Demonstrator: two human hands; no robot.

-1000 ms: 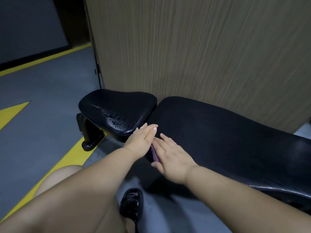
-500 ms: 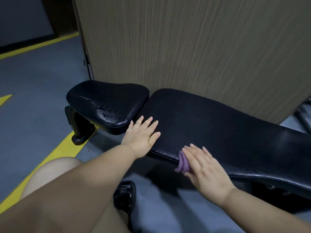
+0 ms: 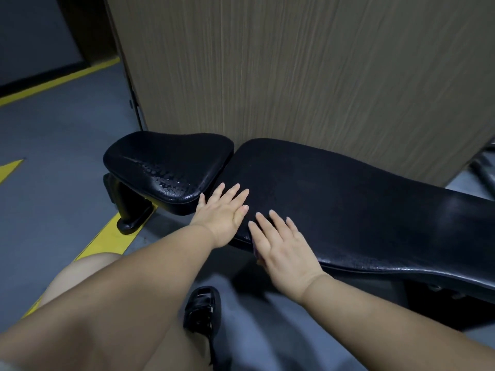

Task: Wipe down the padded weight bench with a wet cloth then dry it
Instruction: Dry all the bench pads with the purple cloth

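The black padded bench has a long back pad point(image 3: 348, 199) and a smaller seat pad point(image 3: 166, 167) at its left end; the seat pad shows wet droplets. My left hand point(image 3: 222, 212) rests flat with straight fingers on the near left corner of the back pad. Beside it, my right hand point(image 3: 281, 245) lies flat on the pad's near edge and presses a purple cloth point(image 3: 256, 251) against it. Only a sliver of the cloth shows under the palm.
A wood-grain wall panel point(image 3: 294, 76) stands right behind the bench. The bench's black foot point(image 3: 131, 215) stands on the grey floor by a yellow line point(image 3: 107, 236). My knee and black shoe point(image 3: 202, 311) are below the pad. Metal bars point(image 3: 484, 170) show at far right.
My right hand slid the purple cloth left along the pad's near edge and up onto the top, closer to my left hand. The left hand stayed on the pad's corner.
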